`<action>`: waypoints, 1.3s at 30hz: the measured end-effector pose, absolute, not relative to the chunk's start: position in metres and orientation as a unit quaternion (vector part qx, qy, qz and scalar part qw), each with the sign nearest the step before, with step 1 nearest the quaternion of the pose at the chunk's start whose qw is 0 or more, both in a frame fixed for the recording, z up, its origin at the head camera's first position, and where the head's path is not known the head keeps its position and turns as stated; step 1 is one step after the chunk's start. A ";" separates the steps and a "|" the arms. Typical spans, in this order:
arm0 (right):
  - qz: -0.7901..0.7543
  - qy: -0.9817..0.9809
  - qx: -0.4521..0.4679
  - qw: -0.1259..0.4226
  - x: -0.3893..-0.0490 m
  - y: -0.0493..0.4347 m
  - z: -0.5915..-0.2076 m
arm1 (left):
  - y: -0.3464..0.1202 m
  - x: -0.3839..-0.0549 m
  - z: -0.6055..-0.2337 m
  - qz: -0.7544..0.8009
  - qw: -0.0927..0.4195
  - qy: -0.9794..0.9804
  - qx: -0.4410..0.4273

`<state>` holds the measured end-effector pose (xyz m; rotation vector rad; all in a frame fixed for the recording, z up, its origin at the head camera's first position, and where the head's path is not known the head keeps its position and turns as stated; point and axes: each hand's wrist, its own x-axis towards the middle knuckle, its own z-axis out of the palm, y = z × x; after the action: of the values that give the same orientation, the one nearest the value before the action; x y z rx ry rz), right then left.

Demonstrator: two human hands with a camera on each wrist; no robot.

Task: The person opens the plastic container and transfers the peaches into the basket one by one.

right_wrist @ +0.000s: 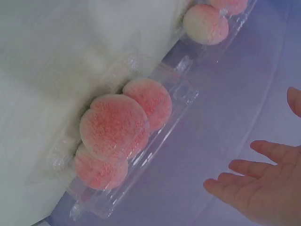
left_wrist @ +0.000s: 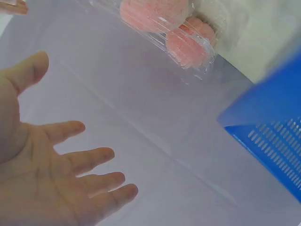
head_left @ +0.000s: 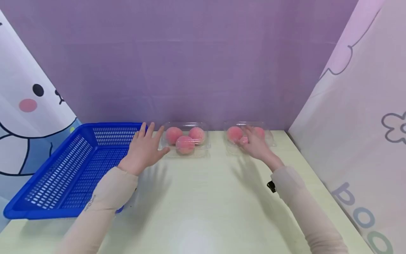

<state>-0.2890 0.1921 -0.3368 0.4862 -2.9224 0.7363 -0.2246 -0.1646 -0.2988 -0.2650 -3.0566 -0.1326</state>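
On the pale table [head_left: 196, 204], a blue basket [head_left: 60, 213] stands at left. The left hand [head_left: 144, 148], fingers straight and spread, holds nothing beside its far right corner. The right hand [head_left: 256, 145], fingers extended and empty, is over the right clear container [head_left: 269, 141] of peaches [head_left: 234, 134]. The left container [head_left: 190, 124], holding three, sits between the hands, before the far purple cloth [head_left: 206, 63].

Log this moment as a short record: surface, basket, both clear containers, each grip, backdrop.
surface: pale table
basket: blue basket, perforated, at the table's left
left container: clear left container with three pink peaches
right container: clear right container, at least three peaches visible
left grip: fingers spread, holding nothing, apart from basket and container in its wrist view
right grip: fingers extended, holding nothing, apart from its container in its wrist view
backdrop: purple cloth
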 end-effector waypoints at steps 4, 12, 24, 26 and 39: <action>0.279 -0.944 0.171 0.050 -0.284 0.187 -0.343 | -0.170 -0.211 -0.297 -0.049 0.058 -0.991 -0.109; 0.318 -0.931 0.166 0.068 -0.275 0.175 -0.358 | -0.175 -0.199 -0.292 -0.104 0.048 -0.983 -0.140; 0.337 -0.920 0.198 0.041 -0.278 0.145 -0.387 | -0.179 -0.225 -0.289 -0.129 -0.021 -0.977 -0.167; 0.341 -0.917 0.203 0.037 -0.280 0.141 -0.391 | -0.181 -0.232 -0.293 -0.128 -0.036 -0.973 -0.187; 0.460 -0.865 0.202 -0.013 -0.309 0.109 -0.407 | -0.191 -0.280 -0.325 -0.069 -0.061 -0.966 -0.241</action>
<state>-0.3088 0.1094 -0.4068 0.6384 -2.7386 1.4571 -0.2800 -0.1911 -0.3253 -0.7867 -3.1592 -0.2256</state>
